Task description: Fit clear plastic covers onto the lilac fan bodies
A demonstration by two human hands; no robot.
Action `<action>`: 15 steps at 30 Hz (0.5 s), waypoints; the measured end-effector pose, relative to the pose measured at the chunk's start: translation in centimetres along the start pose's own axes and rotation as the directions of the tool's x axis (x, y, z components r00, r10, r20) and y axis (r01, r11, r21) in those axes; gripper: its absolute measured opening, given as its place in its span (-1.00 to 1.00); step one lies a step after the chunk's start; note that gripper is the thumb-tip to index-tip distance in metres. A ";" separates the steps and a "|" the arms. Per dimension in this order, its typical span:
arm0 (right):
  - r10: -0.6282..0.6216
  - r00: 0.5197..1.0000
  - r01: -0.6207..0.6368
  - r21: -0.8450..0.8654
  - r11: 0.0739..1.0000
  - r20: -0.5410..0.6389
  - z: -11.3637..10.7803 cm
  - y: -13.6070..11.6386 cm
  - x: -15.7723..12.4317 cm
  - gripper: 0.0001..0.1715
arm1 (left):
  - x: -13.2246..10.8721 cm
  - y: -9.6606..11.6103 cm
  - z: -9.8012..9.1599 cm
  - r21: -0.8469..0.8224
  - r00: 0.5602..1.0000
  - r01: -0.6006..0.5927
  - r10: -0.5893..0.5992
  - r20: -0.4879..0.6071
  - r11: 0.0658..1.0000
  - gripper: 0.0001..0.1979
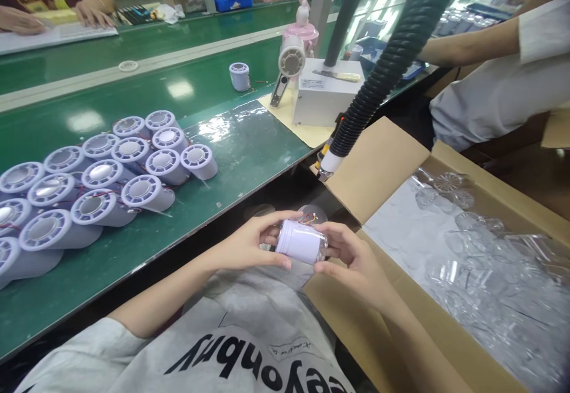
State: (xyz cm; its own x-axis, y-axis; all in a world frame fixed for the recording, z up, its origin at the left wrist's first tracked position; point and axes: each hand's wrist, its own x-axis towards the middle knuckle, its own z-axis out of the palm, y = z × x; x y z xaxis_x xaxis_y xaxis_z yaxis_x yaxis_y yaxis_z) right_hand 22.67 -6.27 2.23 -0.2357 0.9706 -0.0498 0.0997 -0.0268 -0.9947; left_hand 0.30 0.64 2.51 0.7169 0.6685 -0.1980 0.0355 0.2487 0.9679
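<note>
The white cup (299, 241) lies on its side in the air between the person's two hands, above the lap and near the edge of the green table (249, 170). The left hand (253, 243) pinches its rimmed end, thumb in front and fingers behind. The right hand (356, 259) curls around the other end, where a clear plastic shell (321, 248) shows; how firmly those fingertips press cannot be told.

The thin wires (308, 218) stand loose behind the cup, close to the fingers. They could be caught under a fingertip or trapped against the shell, and a tug there could strain their joint. If the shell sits askew, squeezing it from one side could scratch or crack it. The cup looks smooth, so a slack hold could let it slip toward the lap or the dark gap below the table, since nothing shows supporting it but the hands. The open cardboard box (392, 167) stands just beside the right forearm, and its flap could snag an elbow swung outward. The hose nozzle (328, 166) hangs ahead, where a raised hand might knock it.
</note>
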 end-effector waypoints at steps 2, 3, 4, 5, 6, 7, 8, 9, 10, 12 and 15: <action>-0.042 0.994 0.032 -0.099 0.995 -0.104 -0.7 0.1 -1.3 -0.53 | 0.4 -0.2 0.0 -0.012 1.000 0.014 -0.015 -0.027 1.000 -0.29; -0.076 0.976 0.044 -0.159 0.986 -0.203 -1.5 0.2 -2.6 -0.54 | 0.7 -0.3 0.1 -0.019 0.999 0.021 -0.022 -0.046 1.000 -0.34; -0.115 0.936 0.041 -0.221 0.974 -0.334 -2.4 0.4 -4.6 -0.56 | 1.0 -0.5 0.2 -0.026 0.997 0.031 -0.032 -0.064 0.999 -0.39; -0.157 0.858 0.014 -0.283 0.959 -0.489 -3.4 0.7 -7.2 -0.57 | 1.4 -0.7 0.3 -0.039 0.996 0.044 -0.047 -0.078 0.998 -0.43; -0.201 0.730 -0.045 -0.340 0.939 -0.653 -4.2 1.1 -10.6 -0.59 | 1.9 -0.9 0.4 -0.060 0.994 0.068 -0.072 -0.083 0.996 -0.46; -0.240 0.557 -0.147 -0.379 0.914 -0.795 -4.8 1.5 -14.7 -0.58 | 2.6 -1.0 0.6 -0.095 0.991 0.098 -0.105 -0.079 0.991 -0.48; -0.271 0.349 -0.303 -0.382 0.873 -0.897 -4.7 2.0 -19.3 -0.56 | 3.3 -1.0 1.0 -0.143 0.987 0.134 -0.146 -0.075 0.981 -0.50; -0.301 0.135 -0.479 -0.328 0.814 -0.944 -3.9 2.5 -24.2 -0.51 | 4.1 -0.9 1.5 -0.189 0.977 0.179 -0.197 -0.079 0.966 -0.55; -0.322 -0.053 -0.656 -0.210 0.725 -0.945 -2.4 3.1 -28.9 -0.45 | 4.9 -0.7 2.1 -0.223 0.962 0.230 -0.257 -0.098 0.947 -0.61; -0.354 -0.327 -0.847 0.105 0.521 -0.876 2.5 4.2 -36.8 -0.34 | 6.2 -0.2 3.6 -0.225 0.915 0.315 -0.358 -0.188 0.922 -0.68; -0.257 -0.418 -0.880 0.319 0.351 -0.872 10.5 6.2 -42.6 -0.19 | 7.2 0.1 5.2 -0.178 0.856 0.420 -0.453 -0.247 0.890 -0.73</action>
State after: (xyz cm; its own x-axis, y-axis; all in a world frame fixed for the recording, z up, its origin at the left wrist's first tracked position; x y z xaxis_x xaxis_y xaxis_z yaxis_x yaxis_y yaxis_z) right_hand 23.20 -50.31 -2.81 0.9154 -0.1901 0.3549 -0.0655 -0.9401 -0.3345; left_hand 9.07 1.80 1.99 0.4259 0.6329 -0.6466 0.2086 0.6267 0.7508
